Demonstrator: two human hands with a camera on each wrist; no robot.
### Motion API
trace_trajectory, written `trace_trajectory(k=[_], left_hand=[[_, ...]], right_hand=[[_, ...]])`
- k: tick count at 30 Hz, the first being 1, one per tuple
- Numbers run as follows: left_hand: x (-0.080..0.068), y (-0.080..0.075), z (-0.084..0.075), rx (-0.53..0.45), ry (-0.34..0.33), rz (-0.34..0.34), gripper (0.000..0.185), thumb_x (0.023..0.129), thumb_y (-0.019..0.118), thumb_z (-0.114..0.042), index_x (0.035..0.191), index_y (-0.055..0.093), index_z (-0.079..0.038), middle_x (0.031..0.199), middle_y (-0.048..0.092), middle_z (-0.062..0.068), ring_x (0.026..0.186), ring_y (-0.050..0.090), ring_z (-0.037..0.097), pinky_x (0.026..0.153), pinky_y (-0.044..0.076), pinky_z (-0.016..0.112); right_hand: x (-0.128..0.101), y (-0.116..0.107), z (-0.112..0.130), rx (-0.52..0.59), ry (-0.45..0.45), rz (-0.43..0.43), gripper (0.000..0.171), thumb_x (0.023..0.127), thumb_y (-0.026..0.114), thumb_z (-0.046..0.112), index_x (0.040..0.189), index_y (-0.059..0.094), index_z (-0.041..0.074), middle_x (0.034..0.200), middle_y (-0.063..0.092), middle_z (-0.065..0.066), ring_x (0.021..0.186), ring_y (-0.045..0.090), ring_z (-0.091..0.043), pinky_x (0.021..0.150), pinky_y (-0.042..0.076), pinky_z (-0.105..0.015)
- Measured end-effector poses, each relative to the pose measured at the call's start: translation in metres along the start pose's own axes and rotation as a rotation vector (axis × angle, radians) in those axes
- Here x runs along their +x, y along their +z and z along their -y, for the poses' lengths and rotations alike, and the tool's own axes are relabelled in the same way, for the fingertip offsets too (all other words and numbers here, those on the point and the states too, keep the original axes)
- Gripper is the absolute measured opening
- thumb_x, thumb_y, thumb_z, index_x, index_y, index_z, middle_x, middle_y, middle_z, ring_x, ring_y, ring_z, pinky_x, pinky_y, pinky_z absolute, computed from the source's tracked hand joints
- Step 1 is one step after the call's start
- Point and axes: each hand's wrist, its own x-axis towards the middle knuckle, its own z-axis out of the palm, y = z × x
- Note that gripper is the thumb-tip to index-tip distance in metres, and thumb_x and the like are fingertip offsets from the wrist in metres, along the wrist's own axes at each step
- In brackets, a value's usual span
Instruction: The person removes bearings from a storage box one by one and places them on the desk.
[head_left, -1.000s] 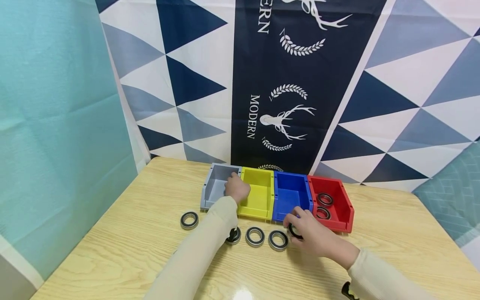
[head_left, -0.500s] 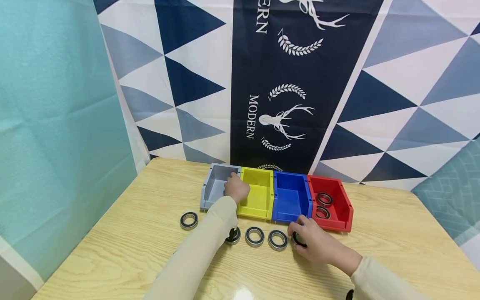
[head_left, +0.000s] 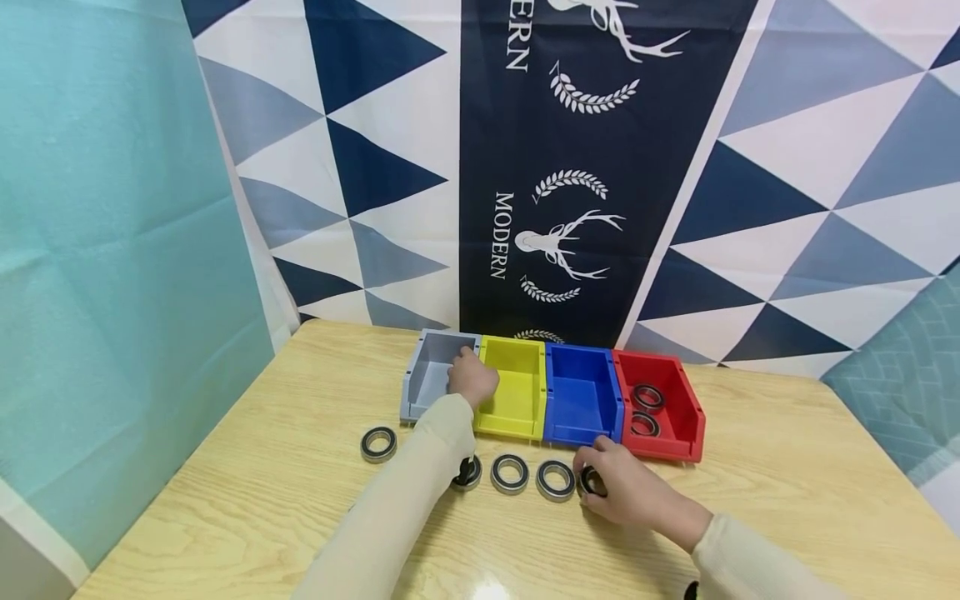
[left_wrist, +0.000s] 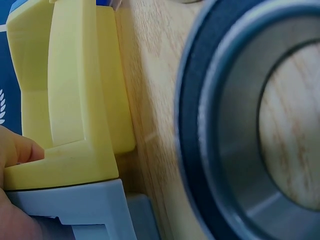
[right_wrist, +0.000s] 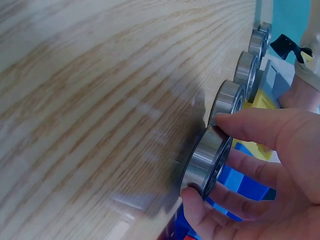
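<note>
My right hand (head_left: 622, 493) pinches a steel bearing with a black seal (head_left: 592, 482) on the wooden table (head_left: 262, 467), at the right end of a row of bearings. In the right wrist view the thumb and fingers (right_wrist: 250, 125) hold that bearing (right_wrist: 207, 161) on edge against the wood. My left hand (head_left: 472, 377) grips the rim where the grey bin (head_left: 423, 375) and the yellow bin (head_left: 517, 400) meet. In the left wrist view a fingertip (left_wrist: 20, 150) lies against the yellow bin (left_wrist: 75, 100), with the grey bin (left_wrist: 95, 200) below it.
Two bearings (head_left: 510, 473) (head_left: 556, 481) lie left of the held one. Another (head_left: 467, 473) is half hidden by my left sleeve, and one (head_left: 378, 443) lies apart at the left. The blue bin (head_left: 583, 392) holds nothing; the red bin (head_left: 686, 425) holds two bearings. A patterned curtain hangs behind.
My right hand, holding the bearing, has drawn back a little from the front of the blue bin toward me, ending beside the row. The left hand has stayed on the bins.
</note>
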Motion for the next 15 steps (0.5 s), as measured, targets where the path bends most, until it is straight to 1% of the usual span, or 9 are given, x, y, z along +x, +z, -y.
trace_trajectory(k=[5, 10, 15], left_hand=[[-0.0004, 0.0012, -0.0046, 0.004, 0.006, 0.007, 0.057, 0.09, 0.058, -0.018, 0.139, 0.035, 0.0, 0.135, 0.049, 0.022, 0.122, 0.049, 0.037, 0.105, 0.043, 0.046], [-0.0009, 0.0017, -0.0059, 0.012, -0.014, -0.003, 0.058, 0.09, 0.06, -0.02, 0.139, 0.036, 0.0, 0.133, 0.05, 0.022, 0.122, 0.05, 0.036, 0.104, 0.044, 0.047], [-0.0018, -0.0014, 0.0013, 0.004, -0.01, -0.005, 0.057, 0.089, 0.059, -0.018, 0.137, 0.036, 0.001, 0.131, 0.051, 0.023, 0.12, 0.051, 0.036, 0.103, 0.044, 0.047]], right_hand=[[-0.0028, -0.0002, -0.0028, -0.013, 0.018, -0.024, 0.026, 0.07, 0.081, 0.014, 0.09, 0.064, 0.012, 0.085, 0.055, -0.001, 0.075, 0.049, -0.01, 0.063, 0.045, -0.021], [-0.0033, 0.002, -0.003, -0.025, 0.021, -0.028, 0.027, 0.07, 0.081, 0.014, 0.091, 0.064, 0.011, 0.084, 0.055, -0.001, 0.073, 0.048, -0.009, 0.062, 0.043, -0.02], [-0.0015, 0.0069, 0.0025, -0.048, 0.026, -0.026, 0.027, 0.07, 0.081, 0.012, 0.091, 0.064, 0.009, 0.085, 0.055, -0.003, 0.073, 0.048, -0.011, 0.062, 0.044, -0.023]])
